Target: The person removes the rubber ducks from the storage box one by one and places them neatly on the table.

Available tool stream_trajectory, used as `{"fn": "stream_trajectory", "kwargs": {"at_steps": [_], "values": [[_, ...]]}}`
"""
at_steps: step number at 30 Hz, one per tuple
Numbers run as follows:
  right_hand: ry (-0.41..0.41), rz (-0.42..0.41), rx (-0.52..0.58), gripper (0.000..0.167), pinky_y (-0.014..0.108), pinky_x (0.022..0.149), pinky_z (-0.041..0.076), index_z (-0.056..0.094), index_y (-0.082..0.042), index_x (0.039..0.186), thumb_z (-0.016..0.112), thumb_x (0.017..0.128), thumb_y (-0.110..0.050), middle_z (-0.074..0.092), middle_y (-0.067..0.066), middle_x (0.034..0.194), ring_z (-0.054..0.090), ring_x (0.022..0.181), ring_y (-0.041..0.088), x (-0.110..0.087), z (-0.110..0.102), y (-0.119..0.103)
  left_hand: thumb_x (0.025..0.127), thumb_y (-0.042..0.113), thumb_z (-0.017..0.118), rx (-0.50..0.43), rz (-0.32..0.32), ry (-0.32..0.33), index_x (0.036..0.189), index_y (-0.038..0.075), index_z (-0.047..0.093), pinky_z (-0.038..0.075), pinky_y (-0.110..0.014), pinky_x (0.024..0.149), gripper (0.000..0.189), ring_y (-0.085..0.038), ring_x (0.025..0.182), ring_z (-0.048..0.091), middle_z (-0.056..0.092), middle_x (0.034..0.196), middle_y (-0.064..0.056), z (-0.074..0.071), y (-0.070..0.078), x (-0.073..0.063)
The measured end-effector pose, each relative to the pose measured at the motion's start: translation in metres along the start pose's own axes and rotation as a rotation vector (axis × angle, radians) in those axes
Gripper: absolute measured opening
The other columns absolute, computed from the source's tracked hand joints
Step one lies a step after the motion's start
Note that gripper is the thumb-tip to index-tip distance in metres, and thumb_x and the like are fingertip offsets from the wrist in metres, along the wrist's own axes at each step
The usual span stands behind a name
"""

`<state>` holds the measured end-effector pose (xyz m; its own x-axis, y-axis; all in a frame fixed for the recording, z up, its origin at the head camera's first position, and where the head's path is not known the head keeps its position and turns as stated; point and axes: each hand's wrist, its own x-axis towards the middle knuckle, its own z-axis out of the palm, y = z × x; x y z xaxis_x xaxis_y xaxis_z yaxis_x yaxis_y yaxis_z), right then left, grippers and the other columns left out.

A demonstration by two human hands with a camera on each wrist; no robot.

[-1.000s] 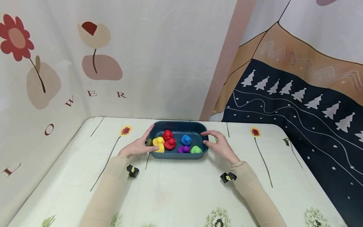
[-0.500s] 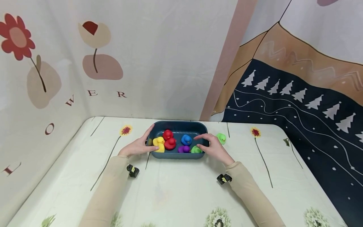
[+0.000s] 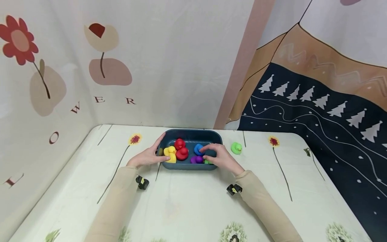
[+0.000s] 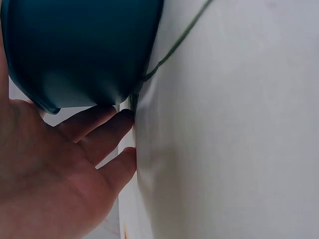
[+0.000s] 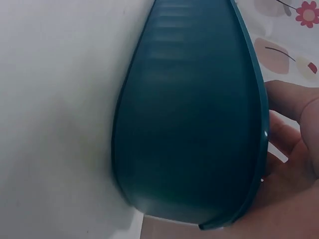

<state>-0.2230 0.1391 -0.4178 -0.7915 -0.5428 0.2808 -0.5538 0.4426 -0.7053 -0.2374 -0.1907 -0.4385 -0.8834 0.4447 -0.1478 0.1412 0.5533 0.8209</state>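
A dark blue tub (image 3: pixel 187 166) stands on the table with rubber ducks inside. My left hand (image 3: pixel 148 156) grips its left end, thumb along the front rim; in the left wrist view my fingers (image 4: pixel 107 134) reach below the wall of the tub (image 4: pixel 84 55). My right hand (image 3: pixel 222 158) is over the tub's right end, with thumb and index finger apart by the blue duck (image 3: pixel 198 149). Contact with that duck is unclear. Near the thumb lie a purple duck (image 3: pixel 197 159) and a green duck (image 3: pixel 207 161), partly hidden. In the right wrist view my right hand (image 5: pixel 294 149) crosses the rim.
Yellow ducks (image 3: pixel 170 155) and red ducks (image 3: pixel 182 154) are in the tub's left half. Another green duck (image 3: pixel 236 148) sits on the tablecloth (image 3: pixel 187 201) right of the tub. A hanging cloth (image 3: pixel 169 67) rises behind the table.
My right hand has moved left from the tub's right rim to the blue duck, and the green duck on the table has come into view. The left hand stays put.
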Motion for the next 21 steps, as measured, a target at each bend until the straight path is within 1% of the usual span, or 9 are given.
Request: {"fn": "stream_trajectory", "kwargs": {"at_steps": [4,7,10,14,16,21], "values": [[-0.011,0.017,-0.035,0.021,0.045,0.097,0.043,0.072,-0.004,0.106,0.073,0.085,-0.007,0.071,0.004,0.105,0.061,0.109,0.024,0.002,0.003,0.0,0.087,0.042,0.069,0.003,-0.005,-0.003,0.155,0.032,-0.008,0.021,-0.072,0.101,0.104,-0.05,0.138,0.016,0.003,0.16,-0.018,0.001,0.001,0.0],[-0.012,0.048,-0.1,0.02,0.046,0.099,0.039,0.074,-0.009,0.103,0.075,0.084,-0.012,0.071,0.001,0.103,0.061,0.108,0.022,0.004,0.004,-0.002,0.087,0.04,0.07,0.006,-0.009,0.002,0.155,0.032,-0.008,0.022,-0.073,0.1,0.104,-0.051,0.137,0.018,0.004,0.159,-0.02,0.0,0.003,0.0],[-0.032,0.098,-0.181,0.019,0.046,0.102,0.031,0.075,-0.016,0.103,0.076,0.084,-0.018,0.071,-0.001,0.106,0.06,0.109,0.02,0.006,0.006,-0.004,0.088,0.038,0.069,0.01,-0.009,0.001,0.155,0.031,-0.009,0.022,-0.073,0.1,0.104,-0.052,0.137,0.018,0.003,0.159,-0.021,-0.001,0.005,0.0],[-0.054,0.17,-0.215,0.017,0.045,0.103,0.024,0.075,-0.02,0.101,0.076,0.084,-0.018,0.07,-0.001,0.11,0.057,0.112,0.019,0.007,0.009,-0.008,0.09,0.034,0.068,0.014,-0.022,-0.004,0.155,0.026,-0.01,0.02,-0.074,0.1,0.102,-0.053,0.136,0.017,0.001,0.159,-0.021,0.0,0.008,-0.002],[-0.049,0.195,-0.218,0.017,0.044,0.103,0.023,0.076,-0.02,0.1,0.076,0.084,-0.017,0.07,-0.001,0.11,0.057,0.112,0.019,0.008,0.01,-0.009,0.09,0.03,0.067,0.011,-0.024,-0.006,0.155,0.022,-0.009,0.02,-0.074,0.1,0.101,-0.055,0.136,0.017,0.0,0.158,-0.023,-0.001,0.014,-0.005],[-0.039,0.234,-0.238,0.019,0.043,0.103,0.023,0.076,-0.02,0.1,0.077,0.082,-0.013,0.07,-0.002,0.108,0.057,0.111,0.019,0.01,0.013,-0.011,0.091,0.025,0.066,-0.004,-0.021,-0.018,0.155,0.014,-0.006,0.02,-0.073,0.101,0.097,-0.056,0.135,0.018,0.001,0.157,-0.026,-0.003,0.037,-0.016]]}}
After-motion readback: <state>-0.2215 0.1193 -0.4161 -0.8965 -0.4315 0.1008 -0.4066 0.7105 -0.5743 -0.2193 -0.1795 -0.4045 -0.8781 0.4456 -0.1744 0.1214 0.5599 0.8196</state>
